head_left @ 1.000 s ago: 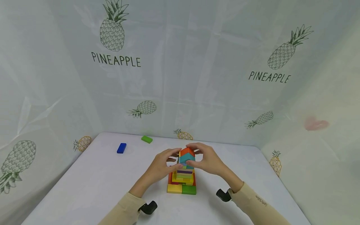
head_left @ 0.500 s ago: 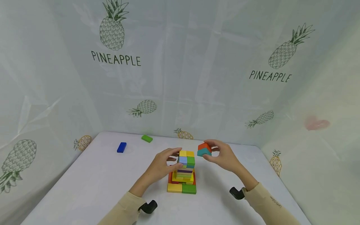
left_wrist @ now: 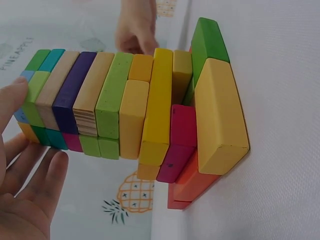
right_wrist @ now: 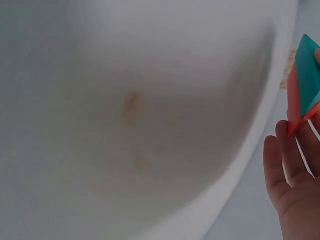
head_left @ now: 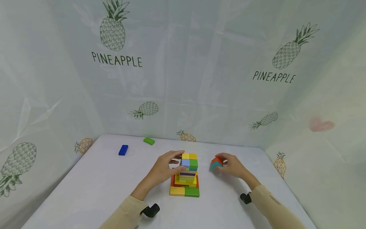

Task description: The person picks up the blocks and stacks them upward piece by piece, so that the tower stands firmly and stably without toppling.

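A tower of coloured wooden blocks (head_left: 187,178) stands on the white table, with yellow, light blue and green blocks at its top. My left hand (head_left: 162,171) is at the tower's upper left side, thumb on the front and fingers round behind. In the left wrist view its thumb (left_wrist: 12,95) touches a light blue block (left_wrist: 26,80). To the right of the tower, my right hand (head_left: 232,166) pinches an orange-red roof-shaped block (head_left: 218,159) together with a teal block (head_left: 216,164) under it, low over the table. Whether they touch the table I cannot tell.
A blue block (head_left: 123,150) and a green block (head_left: 149,141) lie at the back left of the table (head_left: 94,184). A pineapple-print sheet (head_left: 200,79) hangs behind and at both sides. Wide flat blocks (head_left: 192,192) form the tower's base.
My right hand has lifted the orange-red and teal blocks off the tower's top, carried them right and then lowered them. The left hand has stayed at the tower.
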A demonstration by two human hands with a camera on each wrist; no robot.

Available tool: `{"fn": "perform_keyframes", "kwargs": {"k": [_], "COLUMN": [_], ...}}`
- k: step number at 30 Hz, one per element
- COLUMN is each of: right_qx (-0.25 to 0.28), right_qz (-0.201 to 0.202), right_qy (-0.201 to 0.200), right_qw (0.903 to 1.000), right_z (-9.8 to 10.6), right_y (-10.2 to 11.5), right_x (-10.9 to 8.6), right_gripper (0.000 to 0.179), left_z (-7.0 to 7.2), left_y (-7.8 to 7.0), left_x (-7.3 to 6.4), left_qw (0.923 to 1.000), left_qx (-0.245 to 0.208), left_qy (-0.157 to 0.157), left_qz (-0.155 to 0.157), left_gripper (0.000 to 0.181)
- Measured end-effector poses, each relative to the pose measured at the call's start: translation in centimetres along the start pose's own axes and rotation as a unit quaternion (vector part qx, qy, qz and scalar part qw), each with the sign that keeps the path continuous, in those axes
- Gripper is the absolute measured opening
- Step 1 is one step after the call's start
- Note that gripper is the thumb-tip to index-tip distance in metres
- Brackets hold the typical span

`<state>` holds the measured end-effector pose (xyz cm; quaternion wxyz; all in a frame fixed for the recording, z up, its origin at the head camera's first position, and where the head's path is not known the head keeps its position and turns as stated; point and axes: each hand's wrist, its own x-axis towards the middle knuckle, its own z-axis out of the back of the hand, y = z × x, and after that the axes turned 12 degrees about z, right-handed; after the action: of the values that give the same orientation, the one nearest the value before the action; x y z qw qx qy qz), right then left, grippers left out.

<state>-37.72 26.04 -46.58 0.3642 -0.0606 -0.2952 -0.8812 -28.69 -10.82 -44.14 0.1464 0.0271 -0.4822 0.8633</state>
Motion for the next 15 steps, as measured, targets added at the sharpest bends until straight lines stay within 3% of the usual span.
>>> {"fn": "perform_keyframes", "kwargs": {"k": [7,12,15], "right_qx": [0.002,-0.022,-0.03], "right_qz": [-0.019,-0.02,-0.01], "right_qy": [0.04,0.062,0.053], "right_qw": [0.999,0.9977,0.9981], "right_z": [-0.5,0.0,0.5], "right_y": [-1.6,-0.6,0.7], "right_x": [-0.5,-0.4,-0.1], "right_gripper": [0.057,0.066,0.067], "left_z": [0.0,0.1,0.0], "left_y": [-0.2,-0.1,-0.1], "left_x": [0.1,0.1,0.0], "left_qw": [1.0,1.0,1.0], "left_qx": [0.003,0.002,-0.005], "left_qy": [0.0,-0.002,0.004], "left_qz": [0.001,0.003,0.004], "left_gripper": [0.066,0.066,0.066]}}
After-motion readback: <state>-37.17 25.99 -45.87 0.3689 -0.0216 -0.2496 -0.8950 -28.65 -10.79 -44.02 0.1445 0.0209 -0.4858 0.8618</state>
